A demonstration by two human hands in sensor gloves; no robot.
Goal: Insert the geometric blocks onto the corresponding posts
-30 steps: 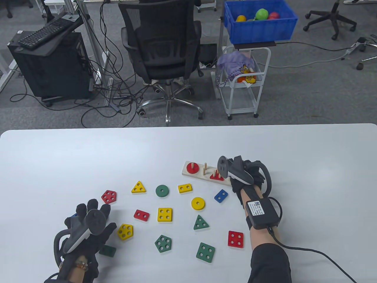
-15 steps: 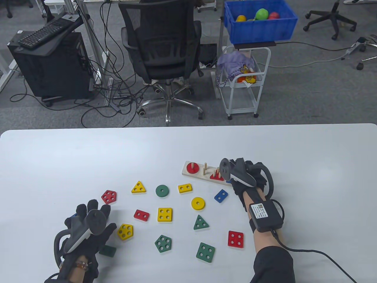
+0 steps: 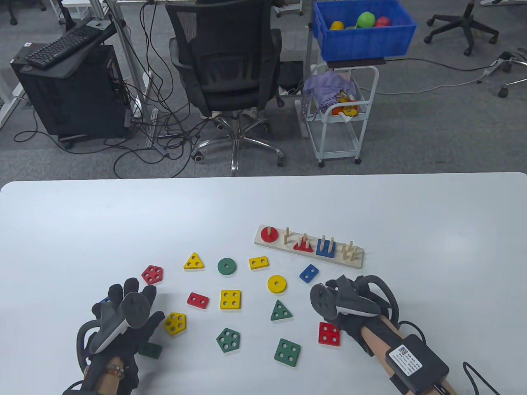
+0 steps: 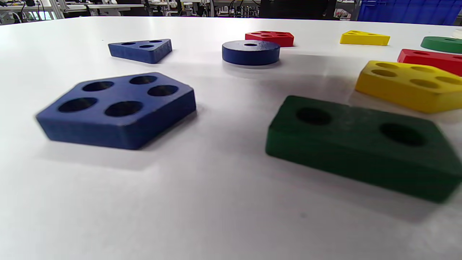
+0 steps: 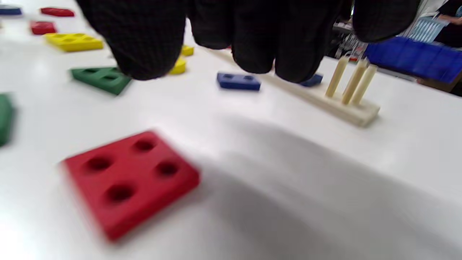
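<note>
The wooden post board [image 3: 357, 260] carries a red disc [image 3: 269, 234], a red triangle [image 3: 303, 245] and a blue square [image 3: 325, 247]; its two-post and five-post [image 5: 352, 85] groups stand bare. My right hand [image 3: 335, 310] hovers just above and beyond the red square [image 3: 329, 333], its fingertips [image 5: 144, 54] hanging loosely over that block [image 5: 130, 180] and holding nothing. My left hand [image 3: 123, 314] rests spread on the table at the near left, empty. Under it lie a blue pentagon [image 4: 119, 108], a blue disc [image 4: 251, 52] and a blue triangle [image 4: 142, 50], mostly hidden from above.
Loose blocks lie between the hands: green rectangle [image 3: 150, 350], yellow pentagon [image 3: 175, 323], red rectangle [image 3: 197, 300], yellow square [image 3: 230, 299], green triangle [image 3: 280, 311], green square [image 3: 287, 352], green pentagon [image 3: 227, 340], blue rectangle [image 3: 308, 273], yellow disc [image 3: 277, 284]. An office chair [image 3: 226, 74] stands beyond the table.
My right hand has drawn back from the board toward the near edge, uncovering the blue square seated on its four posts, and now hangs by the red square. The left hand has not moved.
</note>
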